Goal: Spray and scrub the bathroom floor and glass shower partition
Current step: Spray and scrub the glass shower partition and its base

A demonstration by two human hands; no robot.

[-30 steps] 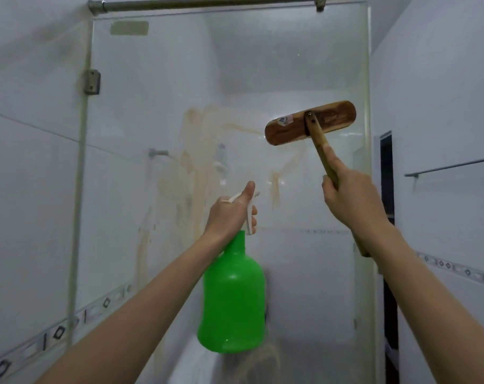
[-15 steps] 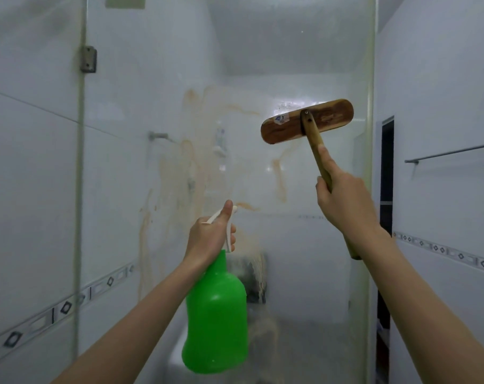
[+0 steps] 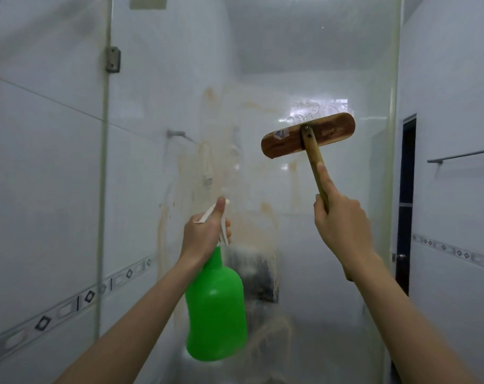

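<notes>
The glass shower partition (image 3: 263,65) fills the middle of the view, streaked with brownish stains (image 3: 207,162) down its centre. My left hand (image 3: 205,234) grips the white trigger head of a green spray bottle (image 3: 216,314), held upright in front of the glass with the nozzle pointing at it. My right hand (image 3: 340,223) holds the wooden handle of a scrub brush (image 3: 308,135), index finger stretched along the handle. The brush's wooden head lies flat against the glass at upper right, tilted slightly. The floor is out of view.
White tiled walls stand on both sides, with a patterned border strip (image 3: 69,303). A metal hinge (image 3: 113,59) fixes the glass at the left. A towel rail (image 3: 462,155) juts from the right wall beside a dark doorway (image 3: 407,203).
The brush head has slid a little down and to the right on the glass. My left hand and the bottle have dropped lower. The view has tilted downward.
</notes>
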